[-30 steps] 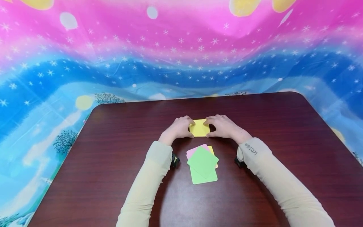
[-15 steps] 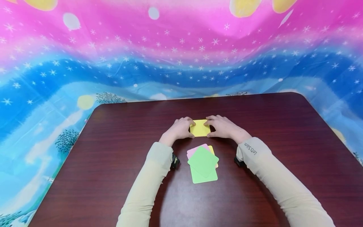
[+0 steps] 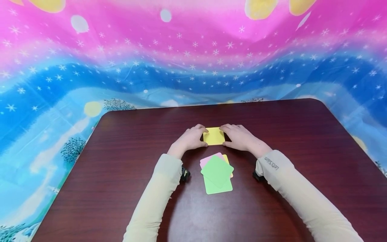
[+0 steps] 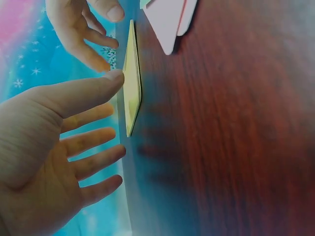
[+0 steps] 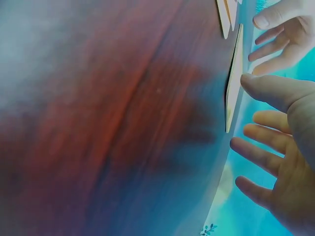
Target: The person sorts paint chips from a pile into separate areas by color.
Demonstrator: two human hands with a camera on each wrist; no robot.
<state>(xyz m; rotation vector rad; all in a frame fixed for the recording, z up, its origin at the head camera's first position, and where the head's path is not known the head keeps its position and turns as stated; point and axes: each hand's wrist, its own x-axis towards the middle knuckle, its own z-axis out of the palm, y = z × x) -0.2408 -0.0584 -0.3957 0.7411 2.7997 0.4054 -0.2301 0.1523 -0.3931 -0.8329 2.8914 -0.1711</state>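
A yellow card stack (image 3: 214,136), thin and squared up, lies on the table between both hands. At its left side is my left hand (image 3: 192,137), thumb near the closer corner and fingertips by the far one. Opposite it, my right hand (image 3: 240,137) frames the right side in the same way. Both wrist views show the fingers fairly straight and spread, not curled round the cards (image 4: 131,83). Whether the thumb tips touch the stack's edges I cannot tell. Closer to me, a green card (image 3: 217,171) tops a loose, fanned pile of green, pink and yellow cards.
The dark red-brown wooden table (image 3: 121,168) has rounded far corners. Behind it hangs a pink and blue cloth (image 3: 193,60) with snowflakes. Dark cameras sit at the left wrist (image 3: 185,174) and right wrist (image 3: 258,175).
My right hand has moved slightly to the right, its fingertips covering less of the yellow stack. The left hand stays about the same. The loose pile keeps its layout.
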